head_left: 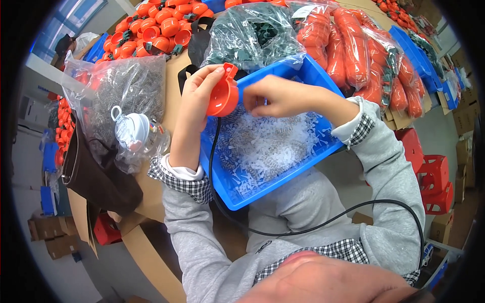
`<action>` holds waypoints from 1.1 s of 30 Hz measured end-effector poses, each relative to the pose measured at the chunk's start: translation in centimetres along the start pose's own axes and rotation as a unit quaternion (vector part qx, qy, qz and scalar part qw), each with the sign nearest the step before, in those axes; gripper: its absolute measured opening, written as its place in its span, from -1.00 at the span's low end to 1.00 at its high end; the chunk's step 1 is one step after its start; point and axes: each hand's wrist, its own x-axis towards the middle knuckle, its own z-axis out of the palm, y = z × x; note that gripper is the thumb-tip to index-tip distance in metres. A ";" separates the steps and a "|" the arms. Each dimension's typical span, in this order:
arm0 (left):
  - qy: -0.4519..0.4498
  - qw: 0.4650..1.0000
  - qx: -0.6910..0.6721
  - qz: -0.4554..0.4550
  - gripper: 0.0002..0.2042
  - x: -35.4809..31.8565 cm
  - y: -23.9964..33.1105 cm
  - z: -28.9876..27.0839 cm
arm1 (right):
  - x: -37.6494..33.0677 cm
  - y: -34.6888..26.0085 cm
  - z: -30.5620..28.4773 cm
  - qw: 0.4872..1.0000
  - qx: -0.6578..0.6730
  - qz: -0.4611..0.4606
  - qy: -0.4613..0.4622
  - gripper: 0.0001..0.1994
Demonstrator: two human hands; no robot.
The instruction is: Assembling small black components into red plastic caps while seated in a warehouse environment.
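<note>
- The left hand (194, 96) grips an orange plastic cap (223, 96), fingers wrapped over its top and thumb side, holding it up above the near-left part of the blue tray (230, 189).
- The right hand (275, 96) is pinched narrow, its fingertips (251, 96) bunched just beside the cap's open side; whether they hold a small part cannot be told.
- The blue tray sits tilted on the person's lap and against the worktop (172, 86) edge, and is filled with small white plastic pieces (268, 141) mixed with small metal springs.
- A black cable (323, 222) runs from under the left hand, down across the tray and over the grey sweater.
- To the left lies a clear bag of metal springs (126, 86), with a clear lidded bottle (134, 132) resting against it.
- Behind the tray stand a bag of dark green parts (252, 35) and bags of orange caps (353, 50); loose orange caps (156, 25) are piled on the worktop further back.
</note>
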 end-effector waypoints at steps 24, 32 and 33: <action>-0.091 0.987 0.131 -0.001 -0.70 -1.0 0.2 0.7 | 0.3 0.0 -1.4 0.939 0.230 -0.070 0.247 -0.81; -0.085 0.984 0.153 0.027 -0.68 -1.2 0.0 0.9 | 0.6 0.1 -1.0 0.949 0.260 0.006 0.180 -0.79; -0.080 0.983 0.163 0.028 -0.68 -1.2 -0.1 0.9 | 0.6 0.2 -1.0 0.950 0.252 -0.011 0.183 -0.79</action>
